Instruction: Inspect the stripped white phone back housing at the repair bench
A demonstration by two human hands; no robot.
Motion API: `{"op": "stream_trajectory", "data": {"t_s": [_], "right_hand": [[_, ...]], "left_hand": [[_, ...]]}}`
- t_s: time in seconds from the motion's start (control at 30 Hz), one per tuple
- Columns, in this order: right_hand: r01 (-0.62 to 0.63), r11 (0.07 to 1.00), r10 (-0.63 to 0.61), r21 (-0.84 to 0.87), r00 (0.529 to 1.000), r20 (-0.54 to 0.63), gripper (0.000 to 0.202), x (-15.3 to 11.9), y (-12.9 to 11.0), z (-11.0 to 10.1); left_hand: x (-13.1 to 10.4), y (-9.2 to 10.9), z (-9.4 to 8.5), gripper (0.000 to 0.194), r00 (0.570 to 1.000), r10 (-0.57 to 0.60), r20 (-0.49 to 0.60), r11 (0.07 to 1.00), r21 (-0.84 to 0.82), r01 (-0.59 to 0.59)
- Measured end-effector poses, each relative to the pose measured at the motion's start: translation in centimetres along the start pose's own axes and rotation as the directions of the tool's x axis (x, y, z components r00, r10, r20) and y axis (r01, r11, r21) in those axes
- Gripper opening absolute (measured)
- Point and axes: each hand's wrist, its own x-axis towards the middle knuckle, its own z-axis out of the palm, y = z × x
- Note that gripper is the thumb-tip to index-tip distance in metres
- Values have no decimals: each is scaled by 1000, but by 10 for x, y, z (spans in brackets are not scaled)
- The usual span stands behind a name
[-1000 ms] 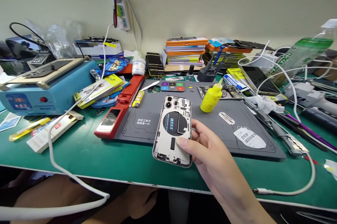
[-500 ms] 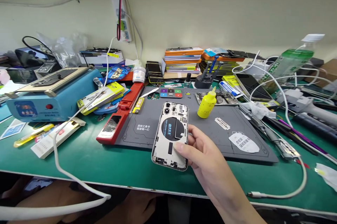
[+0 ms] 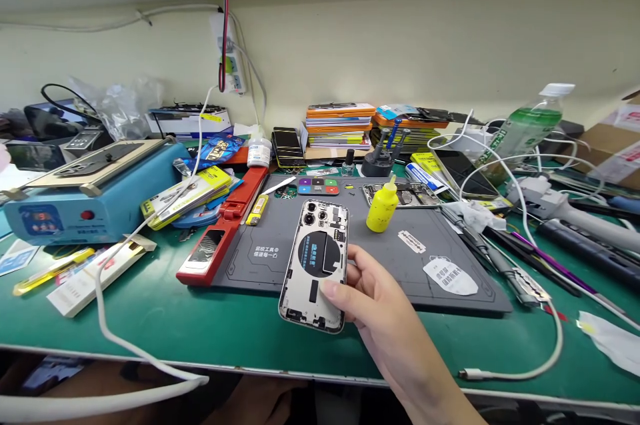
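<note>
The phone housing (image 3: 315, 265) is lying on the near edge of the work mat (image 3: 400, 278), with the right hand (image 3: 375, 302) resting against its right side. Behind it and to the right the dropper bottle (image 3: 381, 207) is standing, a razor blade (image 3: 411, 241) lying right of that. The heating station (image 3: 85, 195) is sitting far left, perhaps off the mat.

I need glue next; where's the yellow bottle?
The yellow bottle stands upright on the grey mat, right of the phone housing, near the razor blade.

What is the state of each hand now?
Left hand: not in view.
Right hand: closed on the phone housing, thumb on its inner face.
</note>
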Motion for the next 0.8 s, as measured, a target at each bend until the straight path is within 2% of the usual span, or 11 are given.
{"op": "stream_trajectory", "data": {"t_s": [0.13, 0.3, 0.8], "right_hand": [[-11, 999, 10, 32, 1000, 29, 35, 1, 1, -2], [4, 999, -4, 39, 1000, 12, 32, -1, 1, -1], [2, 999, -2, 43, 1000, 12, 37, 0, 1, -1]], "left_hand": [[1, -1, 1, 32, 1000, 1, 11, 1000, -11, -1], [1, 1, -2, 29, 1000, -10, 16, 1000, -23, 10], [0, 24, -30, 24, 991, -132, 4, 989, -63, 132]]}}
